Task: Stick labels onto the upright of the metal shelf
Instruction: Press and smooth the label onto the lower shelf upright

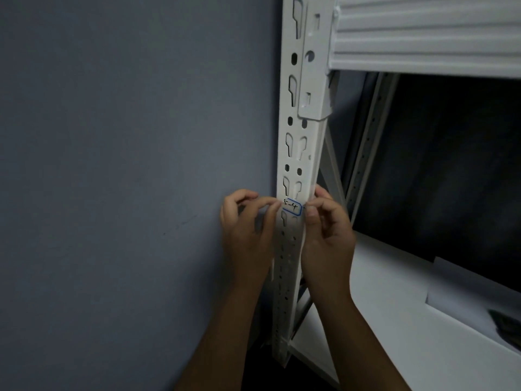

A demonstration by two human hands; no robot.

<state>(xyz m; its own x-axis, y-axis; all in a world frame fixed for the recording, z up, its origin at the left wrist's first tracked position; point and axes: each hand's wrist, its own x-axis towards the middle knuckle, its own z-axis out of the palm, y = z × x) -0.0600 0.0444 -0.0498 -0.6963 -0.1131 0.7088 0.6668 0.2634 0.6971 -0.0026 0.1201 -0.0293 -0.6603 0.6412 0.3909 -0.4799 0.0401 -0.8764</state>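
Observation:
A white metal upright [300, 153] with keyhole slots runs from top to bottom of the view. A small white label [292, 208] with a blue border and black handwriting lies across its front face, slightly tilted. My left hand [248, 230] pinches the label's left end with thumb and forefinger. My right hand [328, 230] pinches its right end at the upright's corner, fingers curled. Whether the label is stuck down flat cannot be told.
A grey-blue wall [127, 165] fills the left side, close behind the upright. A white ribbed shelf beam [423, 38] crosses at top right. Below it, a white lower shelf board [408, 320] carries a white sheet [465, 286] and a dark object [507, 325] at the right edge.

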